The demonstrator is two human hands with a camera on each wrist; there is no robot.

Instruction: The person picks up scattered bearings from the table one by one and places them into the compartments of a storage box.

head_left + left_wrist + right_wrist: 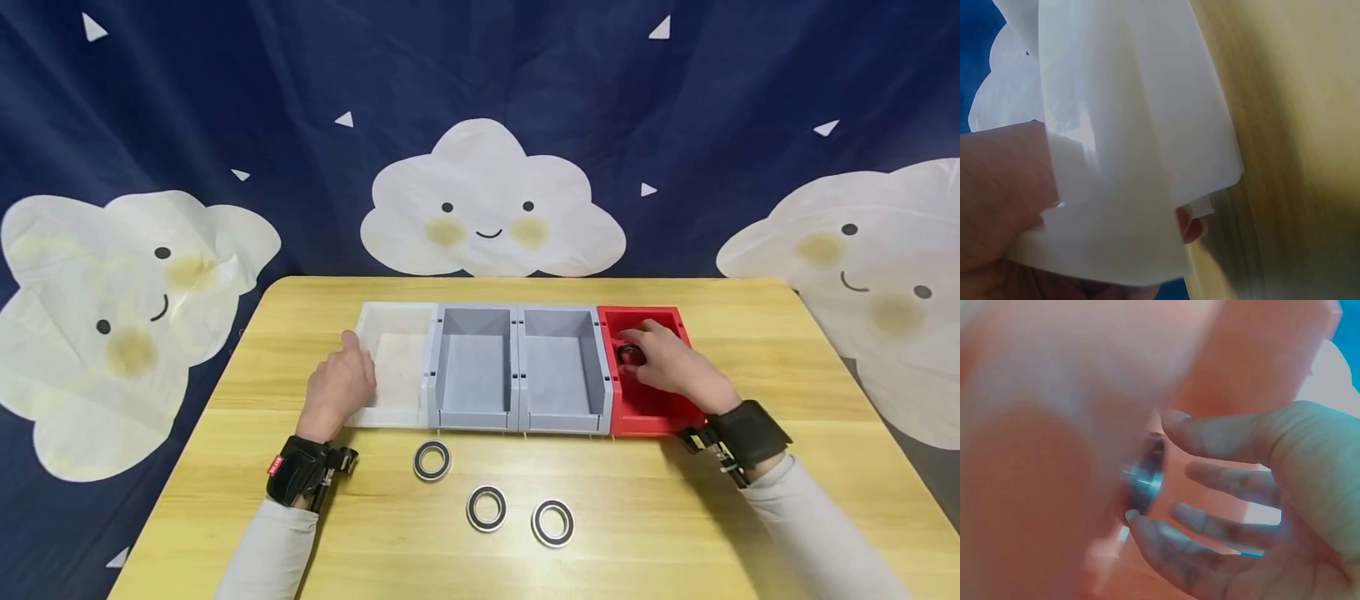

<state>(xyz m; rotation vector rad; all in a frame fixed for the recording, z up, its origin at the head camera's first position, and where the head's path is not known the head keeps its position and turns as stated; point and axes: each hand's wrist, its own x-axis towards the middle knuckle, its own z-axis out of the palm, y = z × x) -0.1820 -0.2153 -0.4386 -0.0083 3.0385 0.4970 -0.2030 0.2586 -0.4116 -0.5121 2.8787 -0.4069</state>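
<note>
see the dark, shiny ring-shaped metal bearing [1145, 478] inside the red plastic bin [651, 423], tilted, just left of the right hand [663, 358]; judge that grip loosely parted, not clasping. farther off, find the left hand [341, 379] at the white plastic bin [390, 417]; cannot tell its curl.

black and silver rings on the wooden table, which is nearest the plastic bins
The leftmost black and silver ring: it lies in front of the bins, while the middle ring and rightmost ring lie farther off.
</note>
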